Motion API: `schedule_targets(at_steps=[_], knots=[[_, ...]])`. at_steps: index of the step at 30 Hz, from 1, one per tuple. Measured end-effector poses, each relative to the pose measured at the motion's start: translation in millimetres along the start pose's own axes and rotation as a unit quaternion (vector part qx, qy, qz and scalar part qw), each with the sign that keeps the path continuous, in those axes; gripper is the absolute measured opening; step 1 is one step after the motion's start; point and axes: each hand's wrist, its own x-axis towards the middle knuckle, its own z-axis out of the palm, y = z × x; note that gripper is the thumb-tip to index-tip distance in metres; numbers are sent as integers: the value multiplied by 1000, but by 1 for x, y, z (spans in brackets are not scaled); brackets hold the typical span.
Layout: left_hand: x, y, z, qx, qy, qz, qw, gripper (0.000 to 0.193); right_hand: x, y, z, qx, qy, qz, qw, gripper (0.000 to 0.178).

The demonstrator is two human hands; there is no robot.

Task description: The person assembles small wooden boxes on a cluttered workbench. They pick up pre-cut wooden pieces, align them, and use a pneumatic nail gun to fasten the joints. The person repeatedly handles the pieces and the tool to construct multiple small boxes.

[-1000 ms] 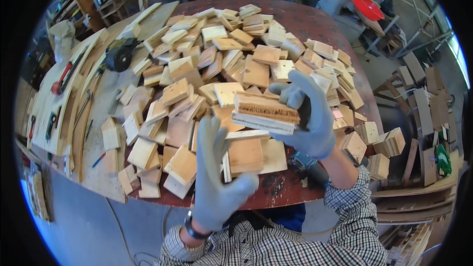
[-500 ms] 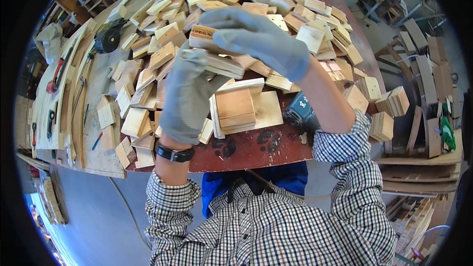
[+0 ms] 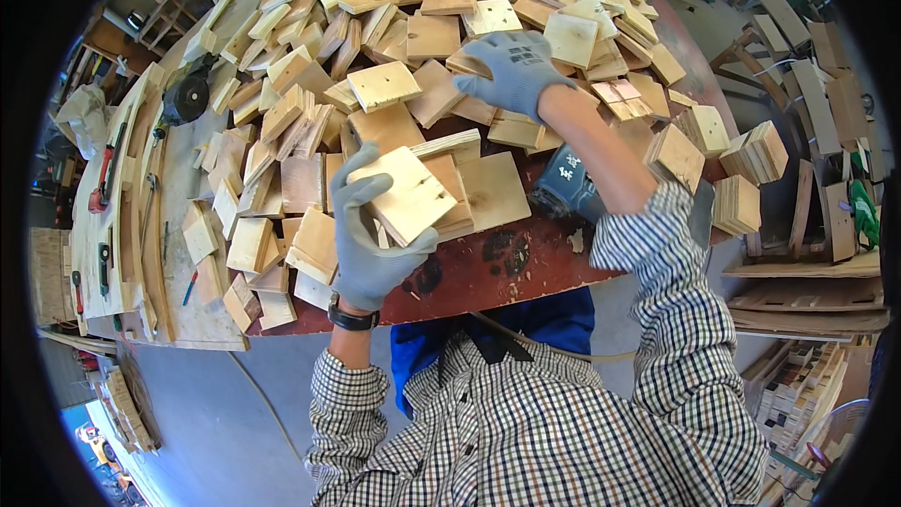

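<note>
My left hand, in a grey work glove, grips a pale square wooden block by its left side, with the fingers behind and the thumb along the lower edge. Beneath that block a few flat wooden blocks lie near the front edge of the table. Farther out, my right hand, also gloved, reaches into the heap of wooden blocks. Its thumb and fingers close on a wooden block that shows only in part.
Under my right forearm lies a teal power tool on the dark red table. Long boards run along the left, with a red-handled tool and a black tool. Several thick blocks sit at the right edge.
My hands have parted. The right hand has moved right onto the heap, while the left has come nearer me and turned its block's broad face up.
</note>
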Motion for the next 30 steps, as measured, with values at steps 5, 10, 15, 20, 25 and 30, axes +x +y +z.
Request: schedule_targets(at_steps=[5, 10, 15, 20, 25, 30], knots=[[-8, -13, 1, 106, -5, 5, 994, 89, -70, -33, -47, 178, 73, -31, 981, 38], [-3, 16, 7, -73, 69, -177, 979, 110, -133, -62, -53, 288, 27, 1, 957, 28], [-7, 5, -8, 19, 53, -148, 987, 107, -156, -88, -42, 210, -6, -8, 978, 54], [-24, 20, 0, -259, 238, -197, 915, 84, -156, -105, -22, 146, -52, 0, 988, 78], [-44, 28, -3, -325, 284, -224, 874, 83, -152, -100, -17, 174, -37, -25, 984, 69], [-52, 34, -11, -362, 313, -219, 850, 81, -149, -91, -27, 220, -31, -46, 974, 63]])
